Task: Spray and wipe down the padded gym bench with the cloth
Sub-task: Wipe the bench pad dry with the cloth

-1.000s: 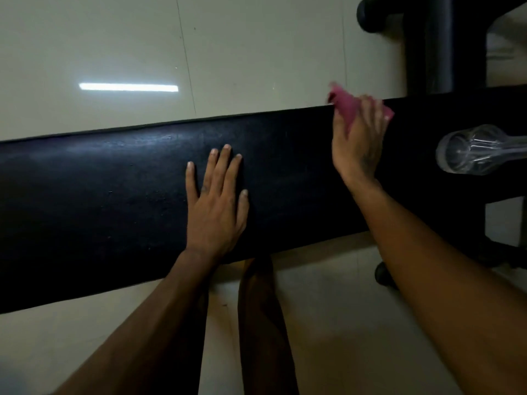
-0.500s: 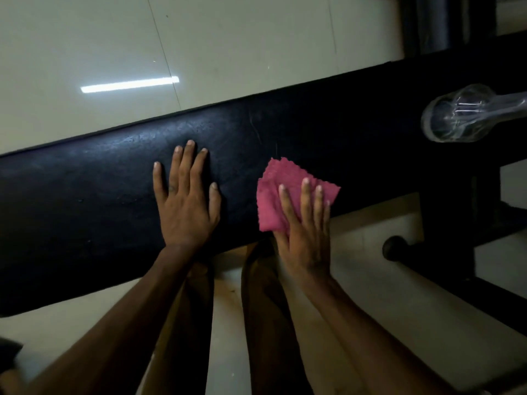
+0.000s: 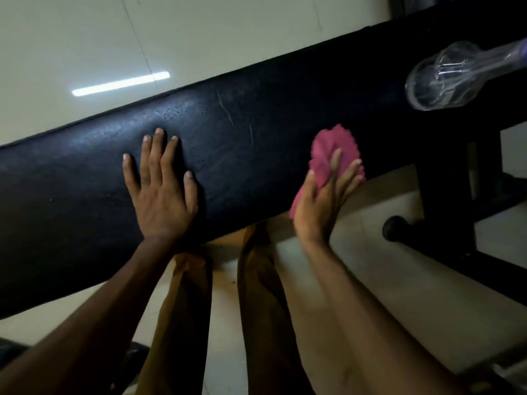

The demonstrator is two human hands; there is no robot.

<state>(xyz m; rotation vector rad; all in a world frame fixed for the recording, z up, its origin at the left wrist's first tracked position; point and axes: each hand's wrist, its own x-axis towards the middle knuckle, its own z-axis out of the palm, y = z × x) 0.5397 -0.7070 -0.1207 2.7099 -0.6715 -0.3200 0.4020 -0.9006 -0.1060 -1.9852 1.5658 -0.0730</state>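
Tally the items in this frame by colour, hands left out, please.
Black: 1, the bench
Pink: 1, the cloth
Clear: 1, the bottle
Total: 3

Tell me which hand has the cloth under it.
The right hand: it presses the pink cloth against the near edge of the black bench pad. The left hand lies flat and bare on the pad.

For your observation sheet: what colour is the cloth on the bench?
Pink, seen in the head view: the cloth under the right hand.
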